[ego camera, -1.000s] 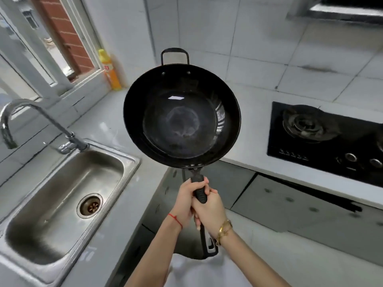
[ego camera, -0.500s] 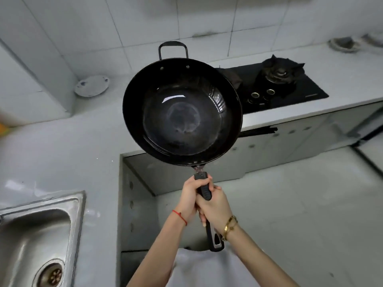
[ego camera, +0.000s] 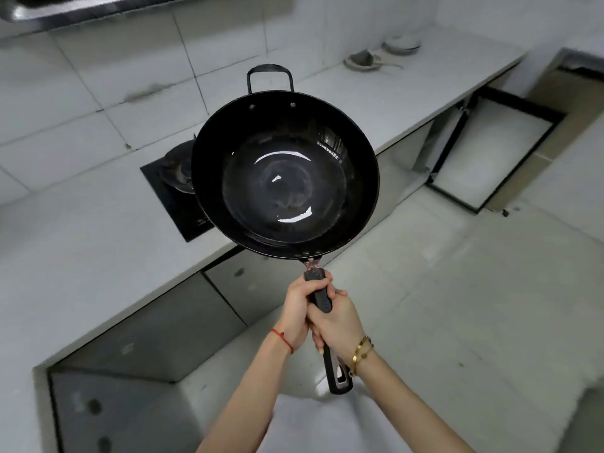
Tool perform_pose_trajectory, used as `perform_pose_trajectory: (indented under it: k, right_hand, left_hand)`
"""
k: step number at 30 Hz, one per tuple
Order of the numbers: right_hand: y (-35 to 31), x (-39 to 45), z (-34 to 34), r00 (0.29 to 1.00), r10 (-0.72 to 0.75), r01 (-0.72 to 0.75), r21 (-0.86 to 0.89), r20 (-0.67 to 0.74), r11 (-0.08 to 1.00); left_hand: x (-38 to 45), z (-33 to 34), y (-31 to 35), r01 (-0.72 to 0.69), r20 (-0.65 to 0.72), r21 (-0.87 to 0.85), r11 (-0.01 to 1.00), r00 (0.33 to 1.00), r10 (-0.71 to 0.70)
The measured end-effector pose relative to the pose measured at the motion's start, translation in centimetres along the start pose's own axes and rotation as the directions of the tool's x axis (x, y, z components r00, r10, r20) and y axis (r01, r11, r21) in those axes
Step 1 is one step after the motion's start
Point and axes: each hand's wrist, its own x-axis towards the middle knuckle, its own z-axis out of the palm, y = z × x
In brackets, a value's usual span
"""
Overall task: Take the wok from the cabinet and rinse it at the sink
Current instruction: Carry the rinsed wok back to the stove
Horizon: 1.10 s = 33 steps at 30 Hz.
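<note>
A single wide-angle view is given, taken from the wearer's head and aimed forward and steeply down. The two bare forearms are seen entering from the bottom edge at about 6 o'clock, so the lens is placed close above them. The round black steel wok [ego camera: 285, 178] is held near the lens and the centre of the frame is filled by it. The grey stone countertop [ego camera: 98, 230] is seen running from 8 o'clock up to 1 o'clock, with the pale tiled wall [ego camera: 108, 93] beyond it from 10 to 12 o'clock. The light floor [ego camera: 457, 305] is seen from 3 to 5 o'clock. Straight lines are bowed toward the frame edges. No second view is supplied.
</note>
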Motion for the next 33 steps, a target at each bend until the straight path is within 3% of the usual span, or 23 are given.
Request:
perform_pose_trajectory:
  k: [10,23,33]
  right_hand:
    - [-0.3,7.3,-15.2,0.99,0.0,0.012,0.087,-0.138,0.996]
    - [-0.8,19.7,-26.8,0.954,0.075,-0.027,0.166,-0.29,0.986]
    - [-5.1,34.9,-36.2,0.931,0.114,-0.049,0.192,-0.348,0.98]
  left_hand:
    - [10.7,14.4,-1.8,0.046,0.125,0.023,0.999,0.991,-0.049]
    - [26.2,25.0,-2.1,0.144,0.251,0.12,0.982,0.953,-0.17]
    - [42.3,34.0,2.1,0.167,0.299,0.138,0.976,0.933,-0.202]
